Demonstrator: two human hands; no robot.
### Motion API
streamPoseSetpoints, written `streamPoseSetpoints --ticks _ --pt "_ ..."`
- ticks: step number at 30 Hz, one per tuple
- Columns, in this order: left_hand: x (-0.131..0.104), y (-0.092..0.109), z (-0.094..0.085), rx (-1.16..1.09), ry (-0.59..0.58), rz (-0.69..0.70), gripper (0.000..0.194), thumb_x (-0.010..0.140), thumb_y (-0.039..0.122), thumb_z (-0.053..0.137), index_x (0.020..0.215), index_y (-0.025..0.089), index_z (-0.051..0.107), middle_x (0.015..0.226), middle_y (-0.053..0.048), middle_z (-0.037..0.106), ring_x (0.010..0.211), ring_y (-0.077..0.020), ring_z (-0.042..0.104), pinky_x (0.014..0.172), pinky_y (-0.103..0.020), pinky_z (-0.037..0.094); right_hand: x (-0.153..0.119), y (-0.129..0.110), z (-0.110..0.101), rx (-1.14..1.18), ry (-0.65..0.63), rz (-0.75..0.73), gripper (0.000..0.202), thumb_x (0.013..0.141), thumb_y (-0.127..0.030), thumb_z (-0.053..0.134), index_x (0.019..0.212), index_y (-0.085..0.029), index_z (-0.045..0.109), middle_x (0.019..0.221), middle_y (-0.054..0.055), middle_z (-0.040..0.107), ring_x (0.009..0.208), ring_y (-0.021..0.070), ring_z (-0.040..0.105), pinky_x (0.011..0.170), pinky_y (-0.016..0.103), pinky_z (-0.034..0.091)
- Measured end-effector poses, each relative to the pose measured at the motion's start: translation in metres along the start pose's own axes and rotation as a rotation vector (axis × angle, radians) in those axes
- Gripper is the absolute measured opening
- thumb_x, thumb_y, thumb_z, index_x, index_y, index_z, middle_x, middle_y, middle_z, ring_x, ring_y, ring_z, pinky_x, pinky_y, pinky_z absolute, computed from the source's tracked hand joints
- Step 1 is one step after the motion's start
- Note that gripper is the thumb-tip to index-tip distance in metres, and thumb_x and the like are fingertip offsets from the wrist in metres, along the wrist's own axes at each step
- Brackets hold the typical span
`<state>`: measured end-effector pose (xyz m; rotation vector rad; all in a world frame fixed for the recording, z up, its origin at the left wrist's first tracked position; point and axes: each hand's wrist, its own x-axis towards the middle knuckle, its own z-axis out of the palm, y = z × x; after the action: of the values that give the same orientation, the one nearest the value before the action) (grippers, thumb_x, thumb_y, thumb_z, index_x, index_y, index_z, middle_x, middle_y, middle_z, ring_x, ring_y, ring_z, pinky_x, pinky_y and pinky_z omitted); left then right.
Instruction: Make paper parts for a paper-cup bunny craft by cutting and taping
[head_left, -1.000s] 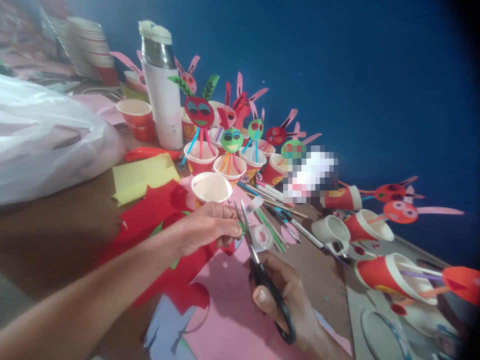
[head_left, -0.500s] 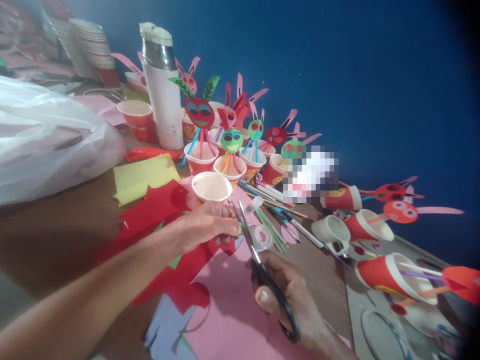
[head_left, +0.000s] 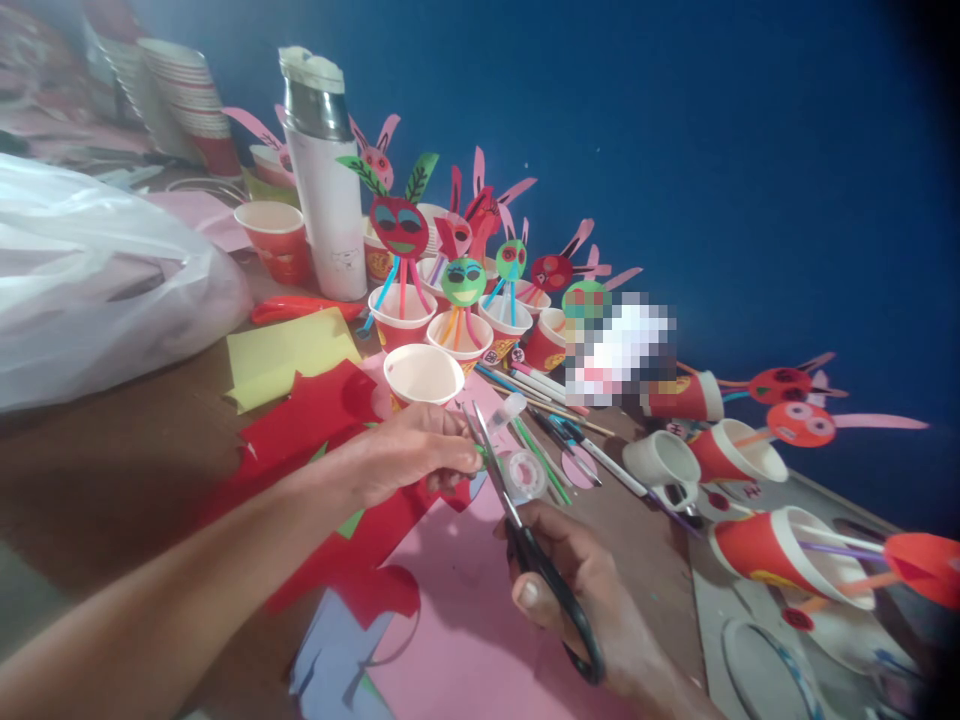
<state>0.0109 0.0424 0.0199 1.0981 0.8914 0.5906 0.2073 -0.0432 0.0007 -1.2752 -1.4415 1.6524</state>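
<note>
Black-handled scissors (head_left: 551,590) sit in my right hand (head_left: 592,600), thumb and fingers round the handles. Their blades point up and away, parted slightly at the tips. My left hand (head_left: 427,450) pinches a small green paper piece (head_left: 482,455), mostly hidden by the fingers, right against the blades. Beneath both hands lies a pink paper sheet (head_left: 457,620). Cut red paper (head_left: 322,400) is under my left wrist, with pale blue paper scraps (head_left: 334,650) nearer me. A white-rimmed paper cup (head_left: 424,375) stands just beyond my left hand.
Several paper cups with paper-faced straw figures (head_left: 401,225) line the back and right. A flask (head_left: 326,190) rises behind yellow paper (head_left: 292,355). A white plastic bag (head_left: 105,285) fills the left. Tape (head_left: 525,475), pens (head_left: 611,465) and a mug (head_left: 664,465) lie right of my hands.
The scissors and my right hand have shifted very slightly, with the blade tips a little closer together. My left hand keeps its place with the green paper.
</note>
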Motion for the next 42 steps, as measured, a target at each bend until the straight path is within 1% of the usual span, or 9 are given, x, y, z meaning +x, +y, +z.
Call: streamPoseSetpoints --ticks 8,13,18,20,22,25,28,36,42 --pt "-0.001 0.001 0.000 -0.004 0.005 -0.031 0.014 0.057 0.020 0.059 0.045 0.014 0.056 0.040 0.002 0.051 0.037 -0.0060 0.041 0.039 -0.019 0.029 0.002 -0.004 -0.002 -0.015 0.002 0.013 0.041 0.064 -0.049 0.072 0.084 -0.018 0.053 0.061 -0.006 0.041 0.052 0.0089 0.033 0.045 0.020 0.026" --pt "-0.001 0.001 0.001 -0.018 0.017 -0.045 0.013 0.056 0.021 0.058 0.045 0.014 0.057 0.039 0.002 0.051 0.036 -0.0055 0.041 0.038 -0.019 0.029 0.000 -0.001 -0.004 -0.062 0.021 0.020 0.040 0.066 -0.049 0.071 0.086 -0.018 0.055 0.060 -0.006 0.040 0.053 0.0096 0.032 0.046 0.021 0.025" --pt "-0.002 0.001 0.001 -0.023 0.022 -0.037 0.015 0.057 0.021 0.059 0.044 0.013 0.056 0.039 0.002 0.051 0.036 -0.0050 0.041 0.038 -0.018 0.029 0.001 -0.002 -0.005 -0.080 0.031 0.043 0.045 0.064 -0.051 0.072 0.089 -0.017 0.056 0.058 -0.007 0.037 0.051 0.0093 0.029 0.045 0.021 0.022" --pt "-0.002 0.001 0.001 -0.036 0.013 -0.036 0.013 0.058 0.020 0.059 0.048 0.013 0.057 0.040 0.002 0.051 0.037 -0.0050 0.042 0.039 -0.018 0.030 0.003 -0.004 -0.006 -0.069 0.013 0.049 0.046 0.064 -0.054 0.070 0.086 -0.017 0.054 0.059 -0.006 0.037 0.051 0.0089 0.029 0.044 0.021 0.022" --pt "-0.001 0.000 0.001 -0.047 0.003 -0.028 0.011 0.058 0.020 0.060 0.050 0.013 0.057 0.041 0.003 0.052 0.037 -0.0051 0.043 0.039 -0.017 0.031 0.003 -0.008 -0.007 -0.077 -0.022 0.022 0.046 0.067 -0.057 0.066 0.087 -0.017 0.053 0.062 -0.005 0.040 0.053 0.0096 0.032 0.047 0.022 0.025" --pt "0.001 -0.001 0.001 -0.049 0.001 -0.009 0.012 0.059 0.019 0.060 0.049 0.013 0.056 0.041 0.002 0.052 0.037 -0.0051 0.043 0.039 -0.017 0.031 0.003 -0.012 -0.009 -0.123 -0.076 -0.034 0.045 0.072 -0.059 0.059 0.088 -0.018 0.050 0.066 -0.004 0.043 0.057 0.0113 0.036 0.052 0.023 0.030" --pt "0.003 -0.003 0.001 -0.053 0.014 -0.011 0.014 0.059 0.019 0.060 0.048 0.014 0.055 0.041 0.002 0.053 0.037 -0.0051 0.044 0.038 -0.017 0.031 0.003 -0.013 -0.009 -0.147 -0.093 -0.046 0.045 0.074 -0.061 0.056 0.086 -0.018 0.049 0.066 -0.004 0.042 0.058 0.0119 0.037 0.053 0.024 0.030" --pt "0.002 -0.004 0.003 -0.028 0.029 0.005 0.014 0.059 0.020 0.059 0.048 0.013 0.056 0.041 0.002 0.052 0.038 -0.0050 0.044 0.039 -0.017 0.031 0.003 -0.013 -0.008 -0.151 -0.072 -0.040 0.047 0.071 -0.061 0.059 0.087 -0.018 0.049 0.066 -0.004 0.042 0.060 0.0125 0.037 0.055 0.024 0.030" --pt "0.003 -0.005 0.003 -0.010 0.029 0.011 0.013 0.060 0.020 0.060 0.049 0.013 0.057 0.042 0.002 0.053 0.039 -0.0056 0.045 0.040 -0.017 0.032 0.003 -0.012 -0.007 -0.145 -0.045 0.009 0.049 0.069 -0.063 0.061 0.086 -0.017 0.052 0.066 -0.004 0.041 0.060 0.0119 0.034 0.052 0.023 0.028"
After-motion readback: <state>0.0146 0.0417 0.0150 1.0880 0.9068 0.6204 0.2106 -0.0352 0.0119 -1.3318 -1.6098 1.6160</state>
